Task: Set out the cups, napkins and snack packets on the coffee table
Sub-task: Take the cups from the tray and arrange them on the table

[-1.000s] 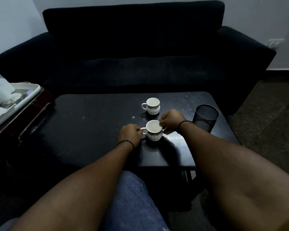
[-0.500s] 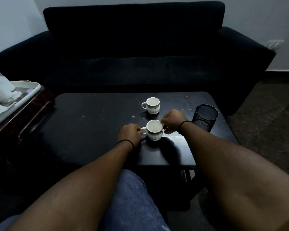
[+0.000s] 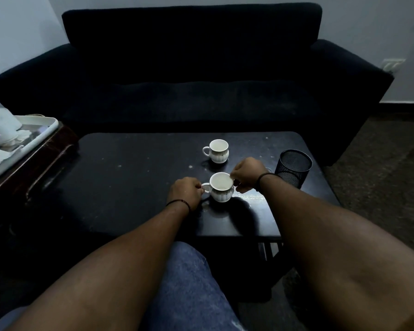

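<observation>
Cup point(image 3: 221, 188) between the hands: white, ribbed, dark patterned band. Cup beyond point(image 3: 217, 151): same. Bench point(image 3: 129, 177): black, pale specks. Mesh holder point(image 3: 293, 167): black.

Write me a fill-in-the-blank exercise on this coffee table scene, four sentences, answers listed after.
1. The number of white ceramic cups standing on the dark coffee table is ____.
2. The left hand pinches the near white ribbed cup by its ____.
3. The right hand pinches that cup's ____.
4. The black mesh holder stands to the ____ of the far white cup.

Missing words: two; handle; rim; right
</observation>
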